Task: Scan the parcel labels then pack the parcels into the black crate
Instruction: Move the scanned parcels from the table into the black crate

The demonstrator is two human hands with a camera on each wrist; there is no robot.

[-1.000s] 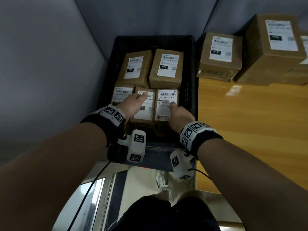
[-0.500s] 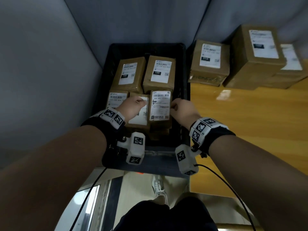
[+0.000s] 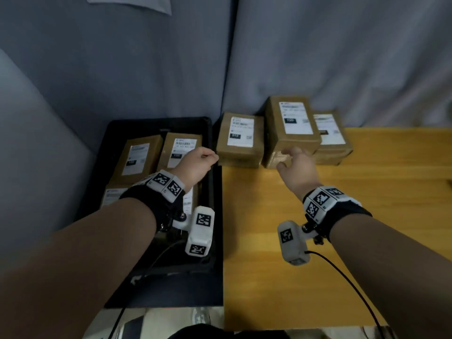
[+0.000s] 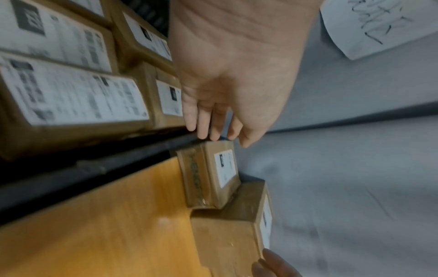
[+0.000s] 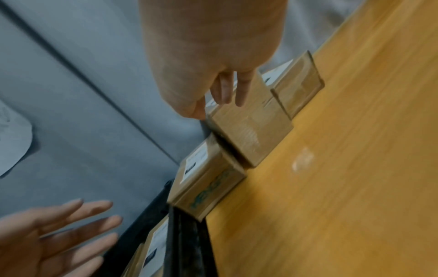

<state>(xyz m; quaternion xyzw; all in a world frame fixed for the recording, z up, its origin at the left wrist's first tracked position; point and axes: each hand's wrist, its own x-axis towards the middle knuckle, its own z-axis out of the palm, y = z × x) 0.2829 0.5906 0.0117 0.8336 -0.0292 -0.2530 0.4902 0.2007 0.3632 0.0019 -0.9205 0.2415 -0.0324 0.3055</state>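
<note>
1. While I watch from the head camera, my left hand hangs over the right edge of the black crate, fingers straight and loose, holding nothing; the left wrist view shows them relaxed above the crate's rim.
2. My right hand reaches the tall parcel on the wooden table; its fingertips are at the near end face, but whether they grasp it I cannot tell.
3. That tall parcel lies with its long axis running away from me, label facing up.
4. Just to its left sits a flatter parcel, label up, long axis also pointing away from me, close beside the crate wall.
5. Behind the tall parcel on the right lies a third parcel, partly hidden.
6. Inside the crate, packed parcels lie side by side, labels up, long axes toward the far wall.
</note>
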